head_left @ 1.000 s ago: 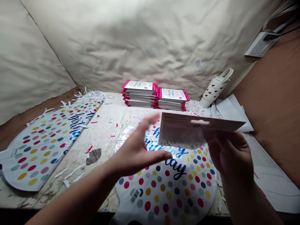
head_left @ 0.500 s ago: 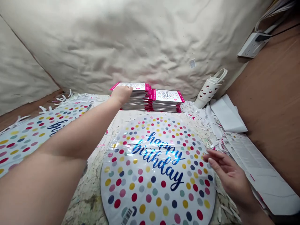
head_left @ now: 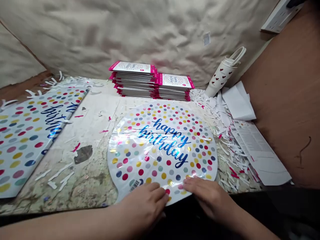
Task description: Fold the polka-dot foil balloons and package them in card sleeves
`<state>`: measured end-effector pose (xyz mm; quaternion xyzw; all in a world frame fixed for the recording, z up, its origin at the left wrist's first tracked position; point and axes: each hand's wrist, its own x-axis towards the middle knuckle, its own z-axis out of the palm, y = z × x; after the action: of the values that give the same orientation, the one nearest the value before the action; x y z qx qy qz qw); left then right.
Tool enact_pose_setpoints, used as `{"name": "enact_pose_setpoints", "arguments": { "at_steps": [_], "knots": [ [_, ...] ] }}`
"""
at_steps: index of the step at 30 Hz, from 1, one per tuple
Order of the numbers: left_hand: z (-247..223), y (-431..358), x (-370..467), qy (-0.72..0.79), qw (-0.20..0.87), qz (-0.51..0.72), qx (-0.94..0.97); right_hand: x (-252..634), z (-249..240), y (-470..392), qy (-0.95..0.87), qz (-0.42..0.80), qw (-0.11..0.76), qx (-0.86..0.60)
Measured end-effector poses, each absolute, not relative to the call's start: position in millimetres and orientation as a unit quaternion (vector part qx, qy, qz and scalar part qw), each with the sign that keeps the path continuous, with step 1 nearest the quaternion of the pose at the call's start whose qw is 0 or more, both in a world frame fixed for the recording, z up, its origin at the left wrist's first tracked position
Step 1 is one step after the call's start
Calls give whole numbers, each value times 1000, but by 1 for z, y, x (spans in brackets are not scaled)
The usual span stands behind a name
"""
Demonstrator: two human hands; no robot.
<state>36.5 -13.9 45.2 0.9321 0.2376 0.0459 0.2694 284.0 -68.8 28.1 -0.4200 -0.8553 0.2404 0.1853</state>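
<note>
A flat round foil balloon point(head_left: 155, 146) with coloured dots and blue "happy birthday" lettering lies on the worktable, its near edge jutting past the table's front. My left hand point(head_left: 146, 203) grips this edge below the printed barcode, fingers curled and pressed together. On the same edge, a little to the right, my right hand point(head_left: 208, 196) has its fingers on top, with the thumb hidden underneath. Farther back stand two neighbouring stacks of flat pink-edged packages, a taller left stack point(head_left: 135, 81) and a lower right stack point(head_left: 175, 88).
More dotted foil balloons point(head_left: 32, 133) lie folded on the left. A white tumbler point(head_left: 221, 76) with hearts leans at the back right, near white papers point(head_left: 240, 101), a long printed sheet point(head_left: 262, 156) and paper scraps point(head_left: 232, 166). The worktable point(head_left: 87, 186) ends at a dark gap.
My left hand has left the top of the left stack and come back to the balloon's near edge. My right hand has moved from the balloon's right side to that edge.
</note>
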Motion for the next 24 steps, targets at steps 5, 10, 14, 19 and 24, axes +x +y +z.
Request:
{"name": "enact_pose_setpoints", "arguments": {
  "at_steps": [5, 10, 14, 19, 24],
  "knots": [
    [19, -32, 29, 210, 187, 40, 959, 295, 27, -27, -817, 232, 157, -505],
    [27, -30, 37, 208, 174, -5, 962, 325, 10, 40, -729, 141, 49, -668],
    [38, -25, 39, 251, 247, -19, 936, 329, 26, 44, -665, 70, 125, -733],
    [46, 9, 37, 348, 476, -37, 807, 282, 62, -12, -809, 400, 107, -418],
    [37, 31, 43, 412, 601, -39, 684, 243, 54, -38, -811, 306, 122, -483]
  ]
}}
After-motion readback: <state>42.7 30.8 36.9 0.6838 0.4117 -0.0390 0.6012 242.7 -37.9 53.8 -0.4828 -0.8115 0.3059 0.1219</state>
